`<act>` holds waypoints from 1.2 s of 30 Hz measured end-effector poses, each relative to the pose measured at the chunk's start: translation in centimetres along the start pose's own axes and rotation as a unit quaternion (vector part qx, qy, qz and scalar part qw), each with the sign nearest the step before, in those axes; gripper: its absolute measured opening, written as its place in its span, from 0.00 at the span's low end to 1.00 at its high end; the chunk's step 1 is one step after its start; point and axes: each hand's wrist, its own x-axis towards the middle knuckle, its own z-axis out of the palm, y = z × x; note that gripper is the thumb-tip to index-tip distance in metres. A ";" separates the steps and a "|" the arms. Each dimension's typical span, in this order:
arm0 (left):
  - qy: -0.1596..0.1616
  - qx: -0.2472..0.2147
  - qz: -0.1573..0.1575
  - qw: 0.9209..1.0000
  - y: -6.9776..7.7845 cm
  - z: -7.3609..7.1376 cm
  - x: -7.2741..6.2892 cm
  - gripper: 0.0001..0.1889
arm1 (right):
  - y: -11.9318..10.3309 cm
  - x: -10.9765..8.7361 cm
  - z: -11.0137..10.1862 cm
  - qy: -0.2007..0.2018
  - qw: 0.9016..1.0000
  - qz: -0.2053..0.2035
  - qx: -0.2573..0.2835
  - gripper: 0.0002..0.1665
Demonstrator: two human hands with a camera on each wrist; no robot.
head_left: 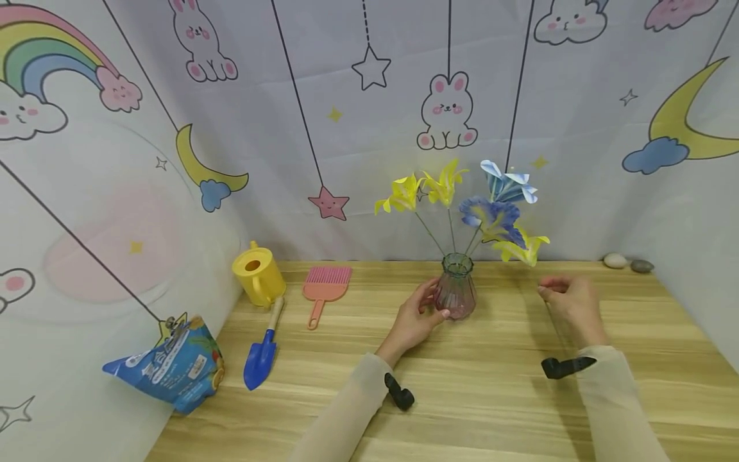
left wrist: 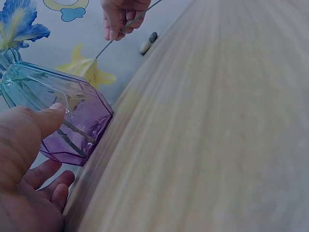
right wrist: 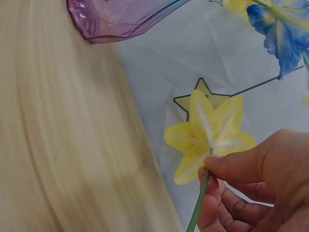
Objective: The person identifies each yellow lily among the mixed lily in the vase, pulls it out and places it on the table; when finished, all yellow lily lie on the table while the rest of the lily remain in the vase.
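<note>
A ribbed glass vase [head_left: 456,296], teal at the neck and purple at the base, stands near the table's back edge. My left hand [head_left: 411,324] holds its lower part from the left, thumb in front and fingers round the far side. Two yellow lilies [head_left: 443,185] and blue flowers [head_left: 491,217] rise from the vase, their stems showing through the glass. To the right, my right hand [head_left: 574,309] pinches the green stem [right wrist: 200,200] of another yellow lily [right wrist: 212,133] between thumb and fingers. This lily's bloom points toward the back cloth, beside the vase.
At left on the wooden table [head_left: 479,398] stand a yellow watering can [head_left: 268,279] and a blue bag [head_left: 179,369]. Between them and the vase lie a blue trowel [head_left: 261,360] and a pink dustpan-shaped tool [head_left: 325,292]. Two pebbles [head_left: 614,260] sit at the back right.
</note>
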 end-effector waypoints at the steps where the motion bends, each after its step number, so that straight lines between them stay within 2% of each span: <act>1: 0.000 0.000 -0.001 1.000 0.0 0.0 0.0 0.39 | 0.1 0.0 0.1 -0.003 1.000 0.003 0.001 0.15; 10: 0.000 0.000 -0.002 1.000 0.0 0.1 0.0 0.39 | 1.5 0.0 1.5 -0.017 1.000 0.018 0.008 0.17; 17: 0.000 -0.004 -0.001 1.000 0.2 0.0 -0.1 0.38 | 2.3 0.2 2.1 -0.049 0.996 0.060 0.042 0.21; 21: 0.001 -0.002 -0.001 1.000 0.3 -0.1 -0.1 0.38 | 2.1 0.4 2.3 -0.050 0.995 0.073 0.047 0.21; 36: -0.004 0.003 -0.010 1.000 0.1 0.0 -0.1 0.39 | 1.9 0.4 2.6 -0.065 0.993 0.069 0.075 0.23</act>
